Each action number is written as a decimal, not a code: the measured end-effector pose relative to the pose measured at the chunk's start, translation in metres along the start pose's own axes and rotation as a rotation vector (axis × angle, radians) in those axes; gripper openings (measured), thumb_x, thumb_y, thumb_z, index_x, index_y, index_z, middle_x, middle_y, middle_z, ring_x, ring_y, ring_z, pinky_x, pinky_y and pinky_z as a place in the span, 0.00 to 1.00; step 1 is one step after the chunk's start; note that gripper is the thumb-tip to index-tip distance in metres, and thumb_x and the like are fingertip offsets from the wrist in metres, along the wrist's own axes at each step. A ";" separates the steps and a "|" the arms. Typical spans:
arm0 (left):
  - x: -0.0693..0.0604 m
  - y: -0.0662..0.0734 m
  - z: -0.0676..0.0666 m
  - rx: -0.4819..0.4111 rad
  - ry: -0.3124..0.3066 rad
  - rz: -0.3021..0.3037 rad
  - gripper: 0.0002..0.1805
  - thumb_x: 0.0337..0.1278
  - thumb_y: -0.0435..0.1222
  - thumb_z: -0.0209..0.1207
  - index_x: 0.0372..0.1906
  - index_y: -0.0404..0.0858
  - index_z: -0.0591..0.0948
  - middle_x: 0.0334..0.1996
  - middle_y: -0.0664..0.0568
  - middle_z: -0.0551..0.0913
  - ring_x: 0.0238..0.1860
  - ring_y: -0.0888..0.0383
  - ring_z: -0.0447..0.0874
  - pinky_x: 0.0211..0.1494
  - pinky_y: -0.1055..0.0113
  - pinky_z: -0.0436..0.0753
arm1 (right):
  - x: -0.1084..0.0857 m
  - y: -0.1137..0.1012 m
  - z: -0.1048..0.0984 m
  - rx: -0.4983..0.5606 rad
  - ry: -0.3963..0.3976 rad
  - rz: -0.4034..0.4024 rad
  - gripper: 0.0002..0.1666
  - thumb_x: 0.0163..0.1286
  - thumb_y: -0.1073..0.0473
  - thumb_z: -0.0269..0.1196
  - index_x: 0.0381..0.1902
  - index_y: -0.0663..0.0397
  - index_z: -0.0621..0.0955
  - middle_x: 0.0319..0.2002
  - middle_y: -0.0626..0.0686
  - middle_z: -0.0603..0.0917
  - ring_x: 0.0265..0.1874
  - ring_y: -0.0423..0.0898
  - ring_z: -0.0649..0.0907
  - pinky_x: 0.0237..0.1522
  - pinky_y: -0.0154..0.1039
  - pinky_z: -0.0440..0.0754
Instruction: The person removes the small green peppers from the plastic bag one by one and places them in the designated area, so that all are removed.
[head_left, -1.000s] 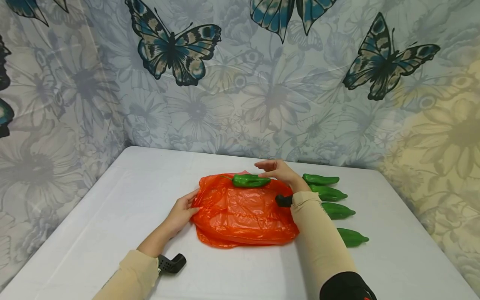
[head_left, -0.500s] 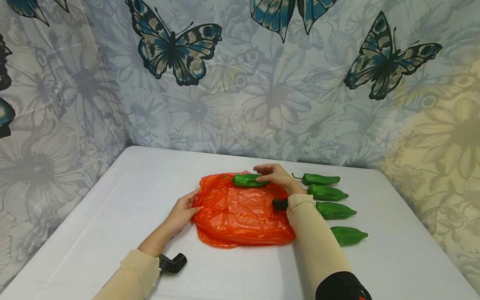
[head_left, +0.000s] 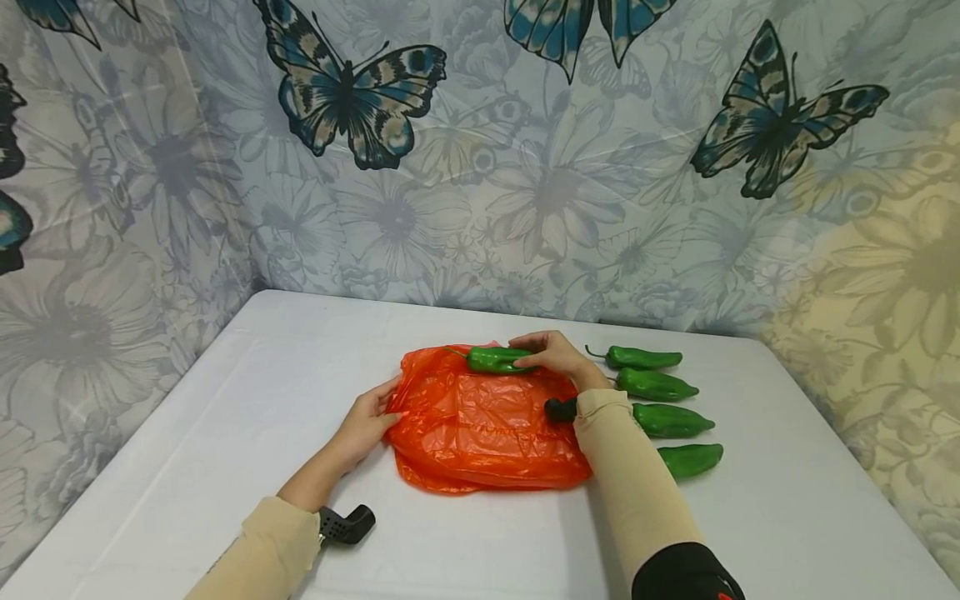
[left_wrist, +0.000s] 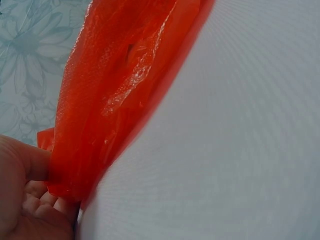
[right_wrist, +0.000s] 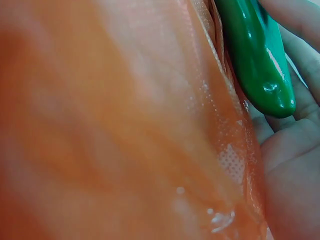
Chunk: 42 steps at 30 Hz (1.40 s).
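A crinkled orange-red plastic bag (head_left: 487,425) lies flat on the white table in the head view. My left hand (head_left: 367,423) pinches the bag's left edge; in the left wrist view the thumb (left_wrist: 37,162) lies on one side of the plastic and curled fingers on the other. On the bag's far edge rests a green pepper (head_left: 491,360), its stem pointing left. My right hand (head_left: 553,353) holds the pepper's right end between thumb and fingers. The right wrist view shows the pepper's glossy rounded tip (right_wrist: 270,90) beside the palm; some of the fingers are hidden.
Several more green peppers, such as the farthest one (head_left: 643,358), lie in a column to the right of the bag. My right forearm (head_left: 637,475) partly covers the nearest pepper (head_left: 693,459). A butterfly-patterned cloth (head_left: 480,208) hangs behind the white table (head_left: 247,417).
My right hand has shifted slightly left and its fingers have closed onto the pepper's end. The nearest pepper on the right has rolled or turned a little away. The left hand stays put.
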<state>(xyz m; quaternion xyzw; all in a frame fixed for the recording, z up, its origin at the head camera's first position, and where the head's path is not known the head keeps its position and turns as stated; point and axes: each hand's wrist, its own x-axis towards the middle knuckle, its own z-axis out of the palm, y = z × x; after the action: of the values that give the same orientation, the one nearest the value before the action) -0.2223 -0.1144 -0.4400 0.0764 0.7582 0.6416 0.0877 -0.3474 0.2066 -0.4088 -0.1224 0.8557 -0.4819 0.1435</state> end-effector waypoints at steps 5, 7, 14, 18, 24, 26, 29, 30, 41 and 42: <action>0.000 0.000 0.000 -0.002 0.001 -0.002 0.35 0.58 0.20 0.46 0.71 0.34 0.55 0.69 0.36 0.59 0.65 0.43 0.66 0.50 0.72 0.80 | 0.001 -0.001 0.001 -0.044 -0.014 -0.002 0.27 0.55 0.62 0.68 0.54 0.61 0.79 0.52 0.60 0.81 0.47 0.47 0.81 0.55 0.43 0.77; 0.001 -0.001 0.000 -0.001 0.003 -0.006 0.35 0.57 0.20 0.46 0.71 0.34 0.55 0.69 0.36 0.60 0.65 0.43 0.65 0.52 0.70 0.80 | 0.001 -0.001 0.001 -0.054 -0.018 -0.007 0.26 0.55 0.62 0.68 0.54 0.62 0.79 0.52 0.61 0.82 0.46 0.46 0.81 0.54 0.42 0.77; 0.001 0.000 0.000 -0.001 0.007 -0.015 0.34 0.58 0.20 0.47 0.71 0.34 0.56 0.69 0.37 0.60 0.66 0.44 0.65 0.55 0.65 0.78 | 0.003 0.000 0.001 -0.074 -0.023 -0.020 0.25 0.54 0.64 0.68 0.52 0.63 0.80 0.49 0.61 0.83 0.40 0.41 0.81 0.49 0.37 0.79; 0.000 0.000 0.000 -0.002 0.003 -0.006 0.34 0.58 0.20 0.47 0.71 0.34 0.56 0.69 0.37 0.60 0.66 0.44 0.65 0.54 0.67 0.79 | 0.003 -0.001 0.001 -0.068 -0.013 -0.011 0.24 0.54 0.64 0.68 0.50 0.64 0.80 0.46 0.60 0.83 0.38 0.39 0.80 0.46 0.35 0.79; 0.000 0.000 0.000 -0.012 0.005 -0.011 0.34 0.58 0.20 0.47 0.71 0.34 0.56 0.69 0.37 0.61 0.65 0.43 0.66 0.53 0.67 0.80 | 0.002 -0.007 -0.002 -0.067 0.018 0.009 0.23 0.54 0.65 0.68 0.49 0.64 0.79 0.45 0.60 0.84 0.37 0.40 0.81 0.44 0.34 0.80; 0.000 0.000 0.000 -0.011 0.005 -0.011 0.34 0.58 0.20 0.47 0.71 0.34 0.56 0.69 0.37 0.61 0.65 0.43 0.66 0.54 0.66 0.79 | 0.003 -0.009 -0.004 -0.065 0.024 -0.002 0.23 0.54 0.65 0.68 0.49 0.63 0.79 0.46 0.60 0.84 0.36 0.39 0.81 0.43 0.35 0.80; 0.000 0.000 0.000 -0.009 0.003 -0.007 0.34 0.58 0.20 0.46 0.71 0.34 0.56 0.69 0.36 0.60 0.65 0.43 0.66 0.55 0.64 0.79 | 0.002 -0.012 -0.008 -0.045 0.027 -0.007 0.23 0.55 0.65 0.67 0.51 0.63 0.79 0.48 0.60 0.83 0.35 0.37 0.81 0.43 0.36 0.80; 0.000 0.000 0.000 -0.008 0.003 -0.005 0.34 0.58 0.20 0.46 0.71 0.33 0.56 0.69 0.36 0.60 0.65 0.42 0.66 0.55 0.64 0.79 | 0.002 -0.014 -0.009 -0.042 0.025 -0.007 0.24 0.56 0.64 0.67 0.52 0.63 0.78 0.49 0.61 0.82 0.36 0.38 0.81 0.44 0.36 0.80; 0.001 -0.001 0.000 -0.014 -0.001 -0.012 0.34 0.58 0.20 0.46 0.71 0.34 0.56 0.69 0.37 0.60 0.64 0.43 0.67 0.52 0.68 0.80 | -0.010 -0.042 -0.016 -0.085 0.021 0.013 0.26 0.58 0.63 0.65 0.56 0.62 0.76 0.58 0.64 0.76 0.57 0.57 0.75 0.60 0.52 0.72; 0.002 -0.001 0.000 -0.020 -0.002 -0.015 0.34 0.58 0.20 0.47 0.71 0.35 0.56 0.69 0.38 0.60 0.64 0.44 0.67 0.52 0.68 0.80 | -0.011 -0.043 -0.017 -0.088 0.019 0.020 0.26 0.59 0.62 0.65 0.56 0.61 0.75 0.58 0.63 0.75 0.58 0.57 0.74 0.60 0.52 0.72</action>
<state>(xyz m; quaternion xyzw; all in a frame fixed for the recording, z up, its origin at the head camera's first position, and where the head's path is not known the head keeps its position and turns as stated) -0.2237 -0.1137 -0.4411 0.0707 0.7521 0.6484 0.0940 -0.3403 0.2020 -0.3617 -0.1155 0.8786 -0.4435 0.1344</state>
